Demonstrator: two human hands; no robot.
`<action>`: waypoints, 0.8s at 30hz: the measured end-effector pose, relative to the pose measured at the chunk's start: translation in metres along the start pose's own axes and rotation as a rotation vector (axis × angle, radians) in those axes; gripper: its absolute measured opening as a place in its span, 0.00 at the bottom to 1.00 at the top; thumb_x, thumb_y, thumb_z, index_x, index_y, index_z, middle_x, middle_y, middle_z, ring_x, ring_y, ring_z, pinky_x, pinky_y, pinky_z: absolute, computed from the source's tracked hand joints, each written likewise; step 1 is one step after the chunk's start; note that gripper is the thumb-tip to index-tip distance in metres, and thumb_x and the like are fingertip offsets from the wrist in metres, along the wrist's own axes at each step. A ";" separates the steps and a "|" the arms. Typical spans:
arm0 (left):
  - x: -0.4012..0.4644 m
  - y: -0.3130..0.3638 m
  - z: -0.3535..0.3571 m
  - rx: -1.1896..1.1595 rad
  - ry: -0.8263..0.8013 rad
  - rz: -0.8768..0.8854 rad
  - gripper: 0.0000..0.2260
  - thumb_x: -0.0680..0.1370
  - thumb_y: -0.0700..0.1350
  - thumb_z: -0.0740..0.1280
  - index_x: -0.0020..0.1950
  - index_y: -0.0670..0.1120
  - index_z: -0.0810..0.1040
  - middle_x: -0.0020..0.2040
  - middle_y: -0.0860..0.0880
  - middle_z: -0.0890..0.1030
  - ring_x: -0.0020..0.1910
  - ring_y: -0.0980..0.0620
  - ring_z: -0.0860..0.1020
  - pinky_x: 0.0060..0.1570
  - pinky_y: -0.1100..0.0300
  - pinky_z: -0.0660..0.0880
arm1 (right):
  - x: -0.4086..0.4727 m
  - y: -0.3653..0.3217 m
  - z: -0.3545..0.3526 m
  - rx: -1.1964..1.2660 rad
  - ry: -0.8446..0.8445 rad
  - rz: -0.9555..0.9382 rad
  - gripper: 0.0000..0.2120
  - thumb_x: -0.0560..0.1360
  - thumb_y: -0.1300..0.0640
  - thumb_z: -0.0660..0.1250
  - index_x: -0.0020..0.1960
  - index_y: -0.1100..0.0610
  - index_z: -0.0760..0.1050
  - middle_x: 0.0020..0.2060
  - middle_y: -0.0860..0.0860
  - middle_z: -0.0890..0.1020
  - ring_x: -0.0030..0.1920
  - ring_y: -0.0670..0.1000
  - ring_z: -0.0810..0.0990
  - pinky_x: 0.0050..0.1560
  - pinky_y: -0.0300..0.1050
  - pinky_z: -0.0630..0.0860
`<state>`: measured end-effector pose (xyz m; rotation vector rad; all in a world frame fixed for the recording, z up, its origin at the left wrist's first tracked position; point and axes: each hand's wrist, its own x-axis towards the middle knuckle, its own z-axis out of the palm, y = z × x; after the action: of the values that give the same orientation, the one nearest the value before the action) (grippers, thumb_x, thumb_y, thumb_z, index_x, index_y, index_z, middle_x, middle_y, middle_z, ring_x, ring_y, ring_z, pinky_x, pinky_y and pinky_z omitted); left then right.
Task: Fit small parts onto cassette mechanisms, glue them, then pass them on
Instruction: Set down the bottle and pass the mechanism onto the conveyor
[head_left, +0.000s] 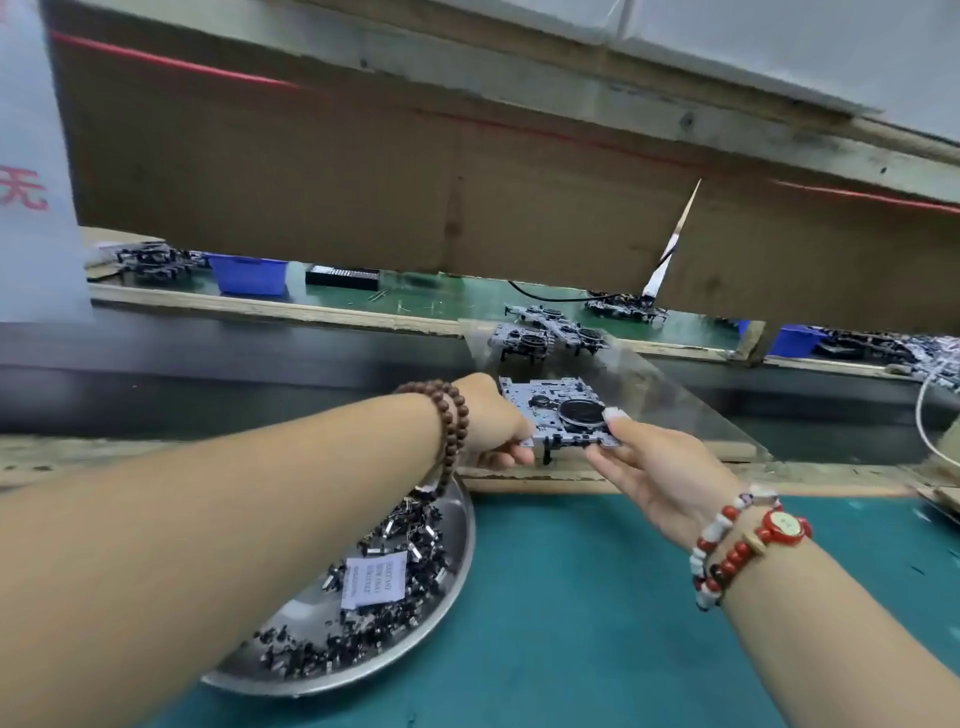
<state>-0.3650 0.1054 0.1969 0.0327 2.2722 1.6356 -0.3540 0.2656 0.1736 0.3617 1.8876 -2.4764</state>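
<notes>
My left hand (493, 415) pinches the left edge of the flat grey metal cassette mechanism (558, 413), fingers curled beneath it. My right hand (654, 467) grips its right near corner, thumb on top beside the black round flywheel (581, 413). Mechanism is held level above the near wooden rail (649, 475), long axis running left to right, flywheel face up, small black legs pointing down. Just beyond it a clear plastic sheet (675, 400) slopes over the black conveyor belt (260, 358), with more grey mechanisms (545, 338) at its far end. Near my left forearm, a round steel tray (457, 561) of small black parts (395, 566) sits on the teal mat (597, 597).
</notes>
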 end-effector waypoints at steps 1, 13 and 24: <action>0.010 -0.001 -0.003 0.044 0.000 -0.007 0.06 0.79 0.37 0.62 0.43 0.37 0.72 0.21 0.50 0.75 0.24 0.57 0.69 0.20 0.70 0.68 | 0.010 -0.001 0.001 -0.040 0.015 0.012 0.07 0.77 0.64 0.63 0.54 0.65 0.72 0.46 0.55 0.76 0.41 0.48 0.78 0.30 0.34 0.79; 0.078 0.005 -0.006 0.020 0.129 0.089 0.20 0.78 0.37 0.62 0.69 0.35 0.62 0.49 0.41 0.75 0.39 0.49 0.76 0.45 0.54 0.78 | 0.076 -0.012 0.018 -0.232 0.150 0.036 0.09 0.77 0.66 0.61 0.56 0.69 0.70 0.46 0.62 0.78 0.45 0.54 0.82 0.44 0.39 0.79; -0.050 -0.022 -0.049 0.682 0.218 0.312 0.23 0.80 0.47 0.59 0.74 0.49 0.59 0.70 0.47 0.67 0.58 0.50 0.75 0.52 0.61 0.72 | -0.044 -0.013 0.064 -0.713 -0.128 -0.282 0.05 0.77 0.60 0.62 0.49 0.53 0.76 0.55 0.56 0.80 0.53 0.54 0.78 0.49 0.48 0.78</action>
<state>-0.3284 0.0425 0.2027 0.4058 3.0127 0.9338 -0.3244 0.2026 0.2102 -0.0851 2.7105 -1.6929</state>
